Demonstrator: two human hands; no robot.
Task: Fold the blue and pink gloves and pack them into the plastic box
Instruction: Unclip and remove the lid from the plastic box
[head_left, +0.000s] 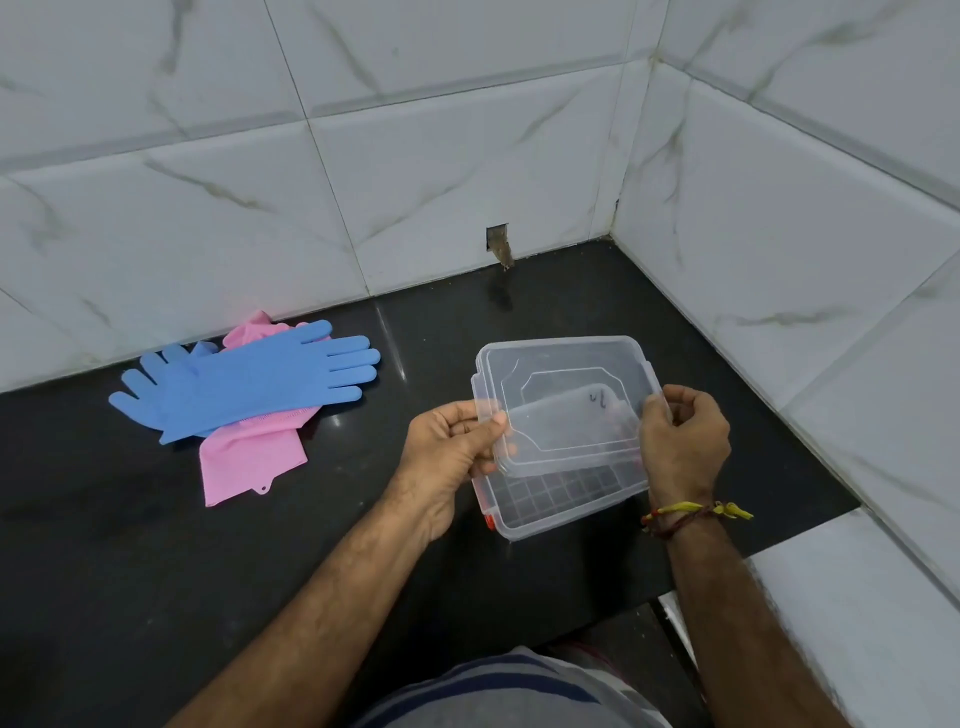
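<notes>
Gripping the clear lid (566, 402) over my plastic box (571, 499), seemingly lifted: left hand (449, 452), right hand (683, 441); gloves (249, 384) well apart.

both hands (452, 447) gripping lid (566, 405), gloves (249, 384) aside

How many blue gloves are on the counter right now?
2. One blue glove lies on top of the pile, fingers pointing right; the other sits under it at the left. Pink gloves beneath could hide more.
</notes>
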